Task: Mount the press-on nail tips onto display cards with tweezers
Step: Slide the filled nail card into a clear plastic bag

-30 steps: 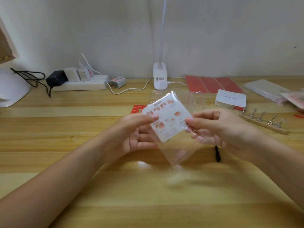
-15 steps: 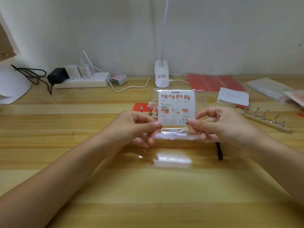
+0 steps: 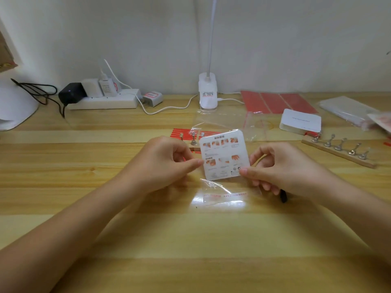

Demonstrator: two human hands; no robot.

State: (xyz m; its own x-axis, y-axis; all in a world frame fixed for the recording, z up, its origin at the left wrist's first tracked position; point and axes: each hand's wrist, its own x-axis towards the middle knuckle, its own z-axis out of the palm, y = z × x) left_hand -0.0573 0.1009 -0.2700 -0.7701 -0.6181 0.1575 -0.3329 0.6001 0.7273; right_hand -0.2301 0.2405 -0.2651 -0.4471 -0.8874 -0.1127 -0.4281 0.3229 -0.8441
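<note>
Display card (image 3: pixel 223 157), printed with instructions and sleeved in a clear bag (image 3: pixel 222 193), hangs above the tabletop (image 3: pixel 105 187), well apart from the wooden nail stand (image 3: pixel 338 152). Left hand (image 3: pixel 165 163) and right hand (image 3: pixel 281 168) each pinch a side edge. The slick film could probably slip and drop the card.

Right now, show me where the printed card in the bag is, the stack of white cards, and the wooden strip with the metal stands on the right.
printed card (image 3: pixel 224 157), head view, middle of its printed face
stack of white cards (image 3: pixel 300 121), head view, top card
wooden strip (image 3: pixel 338 154), head view, bare front edge
</note>
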